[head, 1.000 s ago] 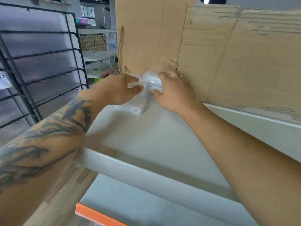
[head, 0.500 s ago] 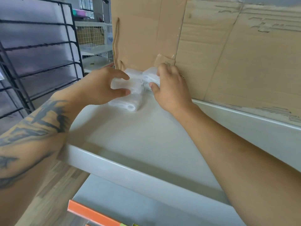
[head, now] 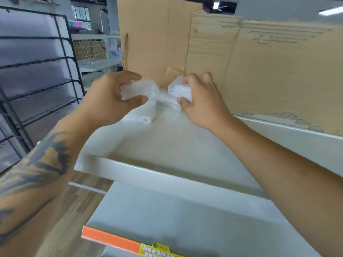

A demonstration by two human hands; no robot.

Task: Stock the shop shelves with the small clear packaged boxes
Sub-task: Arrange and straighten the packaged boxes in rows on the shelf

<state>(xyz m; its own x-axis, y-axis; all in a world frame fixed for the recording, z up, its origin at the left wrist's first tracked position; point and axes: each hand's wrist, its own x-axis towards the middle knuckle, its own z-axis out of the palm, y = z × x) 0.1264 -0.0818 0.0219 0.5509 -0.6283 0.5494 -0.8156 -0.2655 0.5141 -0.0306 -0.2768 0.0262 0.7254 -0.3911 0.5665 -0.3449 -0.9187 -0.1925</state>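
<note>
The left hand [head: 111,101] pinches a small clear plastic box [head: 139,89] between thumb and fingers above the pale grey metal shelf [head: 167,145]; the right hand [head: 202,101] grips a second clear box [head: 179,89] just beside it; another clear packet [head: 141,117] lies on the shelf below; flattened brown cardboard sheets [head: 259,71] stand behind.

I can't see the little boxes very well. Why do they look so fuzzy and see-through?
Head view: the clear box in the left hand and the one in the right hand are pale plastic against a pale shelf, so edges fade; slight motion blur softens them; the wide lens bends the black rack at the side.
</note>
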